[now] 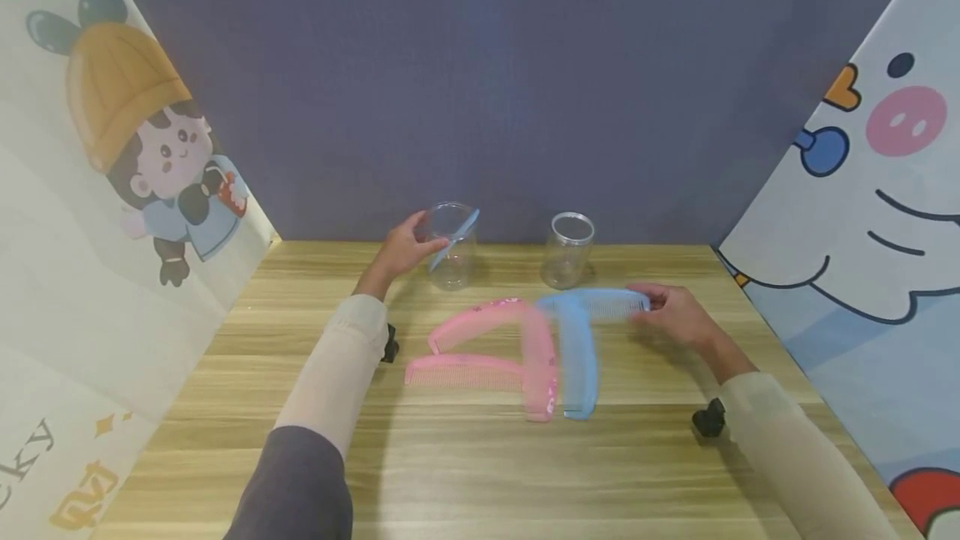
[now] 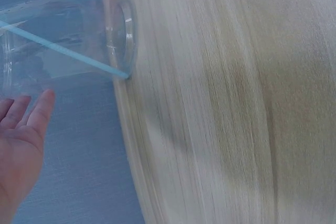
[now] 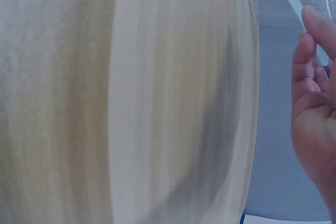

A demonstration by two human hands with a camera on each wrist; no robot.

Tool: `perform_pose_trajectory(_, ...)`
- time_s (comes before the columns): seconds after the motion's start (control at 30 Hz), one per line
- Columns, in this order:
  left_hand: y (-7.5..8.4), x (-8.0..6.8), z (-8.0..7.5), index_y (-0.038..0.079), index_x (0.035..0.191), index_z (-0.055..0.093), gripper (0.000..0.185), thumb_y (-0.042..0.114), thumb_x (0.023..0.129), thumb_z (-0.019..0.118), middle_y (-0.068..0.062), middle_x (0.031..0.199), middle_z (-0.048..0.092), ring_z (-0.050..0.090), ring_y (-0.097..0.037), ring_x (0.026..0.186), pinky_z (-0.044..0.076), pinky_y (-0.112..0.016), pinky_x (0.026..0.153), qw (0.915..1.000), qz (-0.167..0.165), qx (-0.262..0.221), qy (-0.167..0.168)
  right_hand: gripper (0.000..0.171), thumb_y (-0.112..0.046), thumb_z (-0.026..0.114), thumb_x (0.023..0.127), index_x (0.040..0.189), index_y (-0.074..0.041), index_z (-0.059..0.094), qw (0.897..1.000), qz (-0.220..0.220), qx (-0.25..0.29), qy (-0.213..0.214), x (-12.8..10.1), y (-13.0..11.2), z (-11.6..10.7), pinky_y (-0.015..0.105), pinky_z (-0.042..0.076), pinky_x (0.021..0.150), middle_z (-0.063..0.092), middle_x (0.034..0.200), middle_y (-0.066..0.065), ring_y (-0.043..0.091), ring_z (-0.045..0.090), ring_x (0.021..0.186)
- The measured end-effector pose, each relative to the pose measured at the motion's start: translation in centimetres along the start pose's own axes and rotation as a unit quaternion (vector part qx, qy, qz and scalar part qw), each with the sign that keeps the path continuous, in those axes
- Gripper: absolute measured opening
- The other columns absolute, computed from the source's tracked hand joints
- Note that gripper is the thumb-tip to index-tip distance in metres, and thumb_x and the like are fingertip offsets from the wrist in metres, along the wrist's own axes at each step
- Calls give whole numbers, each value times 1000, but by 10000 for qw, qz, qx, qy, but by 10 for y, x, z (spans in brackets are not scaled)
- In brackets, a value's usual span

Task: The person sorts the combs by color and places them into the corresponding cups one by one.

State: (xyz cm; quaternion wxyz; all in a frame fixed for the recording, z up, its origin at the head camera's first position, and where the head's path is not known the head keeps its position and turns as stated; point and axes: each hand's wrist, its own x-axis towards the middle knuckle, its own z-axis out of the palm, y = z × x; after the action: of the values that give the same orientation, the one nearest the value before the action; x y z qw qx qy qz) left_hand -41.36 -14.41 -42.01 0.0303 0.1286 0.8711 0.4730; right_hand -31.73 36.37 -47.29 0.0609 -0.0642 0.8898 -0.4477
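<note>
My left hand (image 1: 405,247) is at the left side of a clear jar (image 1: 452,258) that stands at the back of the wooden table (image 1: 480,473). A thin blue comb (image 1: 455,237) leans inside this jar. In the left wrist view the left hand (image 2: 21,135) has straight fingers just beside the jar (image 2: 68,30). My right hand (image 1: 675,312) pinches the right end of a blue comb (image 1: 592,304) that lies flat. A second blue comb (image 1: 578,365) and three pink combs (image 1: 487,317) (image 1: 461,372) (image 1: 540,365) lie between my arms.
A second clear jar (image 1: 567,250) stands empty to the right of the first. Cartoon-printed panels (image 1: 90,215) (image 1: 870,232) close in the left and right sides, and a purple wall (image 1: 487,82) stands behind the table.
</note>
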Motion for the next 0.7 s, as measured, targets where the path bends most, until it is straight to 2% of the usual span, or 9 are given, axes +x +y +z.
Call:
perform_pose_trajectory(0.1,0,0,0,10,163,22,94,46,93,73,-13,167,31,45,-38,145,45,-51,116,10000,-2,26,12,59,-16,78,91,143,0,56,9999,-20,128,99,1,-2,-1,16,59,78,67,130,26,4,67,98)
perform_pose_trajectory(0.17,-1,0,0,10,163,22,94,46,93,73,-13,167,31,45,-38,145,46,-51,116,10000,4,51,20,60,-18,78,91,144,-1,55,9997,15,219,133,1,-4,-1,16,59,78,65,132,26,1,66,97)
perform_pose_trajectory(0.53,0,-1,-1,8,163,22,96,48,92,73,-15,166,31,46,-39,144,45,-50,116,9999,56,115,39,63,-23,79,91,145,-3,54,9990,190,378,159,2,-24,-3,18,60,84,60,139,26,11,66,106)
perform_pose_trajectory(0.7,0,-1,0,8,163,21,95,46,93,73,-15,166,31,46,-39,144,46,-49,116,9999,68,68,34,65,-24,79,91,146,-2,52,9988,47,488,91,4,-34,-7,21,61,83,60,138,27,7,67,103)
